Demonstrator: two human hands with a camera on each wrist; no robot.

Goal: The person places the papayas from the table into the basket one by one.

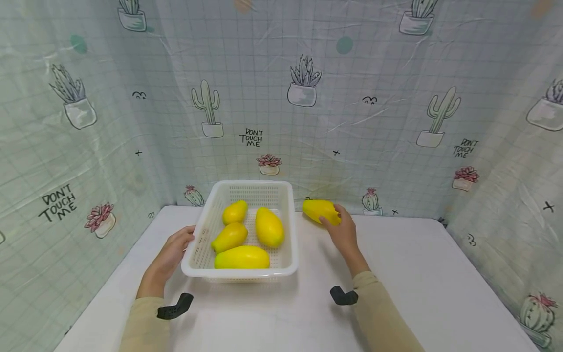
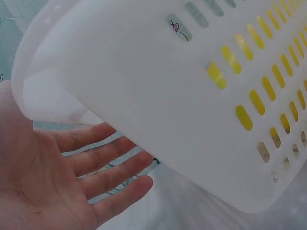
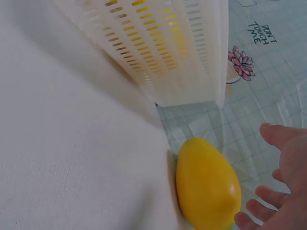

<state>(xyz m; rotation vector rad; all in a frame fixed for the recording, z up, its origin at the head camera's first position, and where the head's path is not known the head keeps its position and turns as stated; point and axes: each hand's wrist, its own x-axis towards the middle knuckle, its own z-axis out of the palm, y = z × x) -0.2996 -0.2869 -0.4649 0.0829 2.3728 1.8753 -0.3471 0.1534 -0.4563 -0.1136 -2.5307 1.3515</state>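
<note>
A white plastic basket (image 1: 239,274) with slotted walls stands on the table, several yellow mangoes (image 1: 270,228) lying inside. My left hand (image 1: 173,252) is at the basket's left side, fingertips right at its wall. In the left wrist view the fingers (image 2: 117,155) of that hand are extended and slightly spread beside the basket. Right of the basket, one more yellow mango (image 3: 206,184) lies on the table near its back edge. My right hand (image 1: 344,233) reaches over this mango's right end; the right wrist view shows its fingers (image 3: 261,208) spread and apart from the fruit.
The white table (image 1: 281,318) meets a hanging curtain (image 1: 352,166) printed with cacti along its back. Curtain panels also enclose the left and right sides. A black wrist mount (image 1: 176,307) shows by the left sleeve, another black mount (image 1: 344,296) by the right.
</note>
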